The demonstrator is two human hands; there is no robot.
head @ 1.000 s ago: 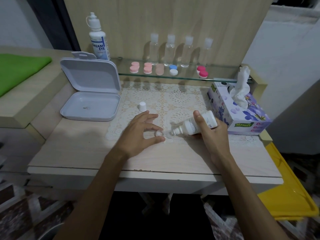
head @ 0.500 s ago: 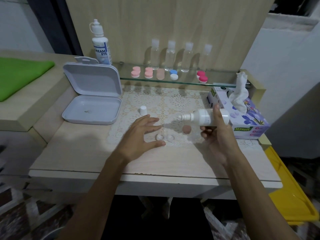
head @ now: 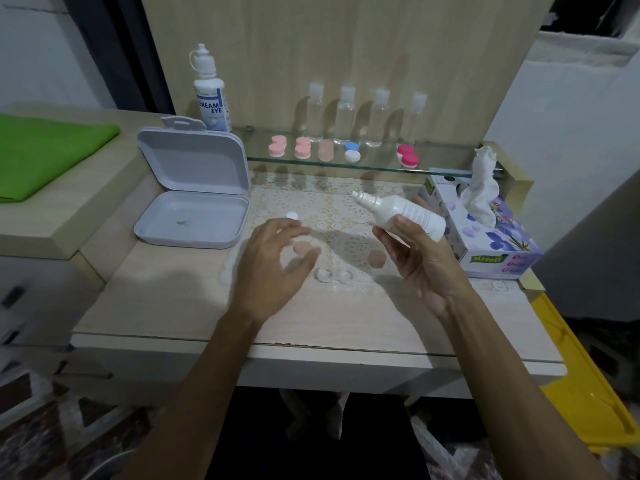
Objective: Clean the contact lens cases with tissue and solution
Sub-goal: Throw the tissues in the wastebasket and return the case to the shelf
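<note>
**Two hands over an opened lens case**

Two bare hands reach over the tabletop [head: 173, 306]. The left hand [head: 273, 268] hovers with fingers spread and relaxed, its grip released and holding nothing. The right hand [head: 420, 261] has its grip wrapped round a white bottle [head: 403, 213], which lies tilted with its uncapped nozzle pointing left and slightly up.

Between the hands, on the lace mat [head: 346, 216], sits the clear case [head: 332, 274], both wells open. One beige lid [head: 302, 248] lies just beyond the left fingertips, partly hidden by them; the other lid [head: 376, 258] lies near the right thumb. A small white cap [head: 292, 215] stands farther back, beyond the left hand.

To the left rests an open grey box [head: 194, 202], lid upright. To the right is a purple tissue box [head: 485, 237] with a tissue [head: 483, 188] sticking up.

Farther back, a glass shelf [head: 443, 168] carries five closed cases: two pink [head: 290, 148], one beige [head: 325, 150], one blue and white [head: 352, 152], one magenta [head: 408, 156]. Behind them stand four clear bottles [head: 363, 116], and at the left end a tall solution bottle [head: 210, 95]. A green cloth [head: 45, 150] lies on the far left.
</note>
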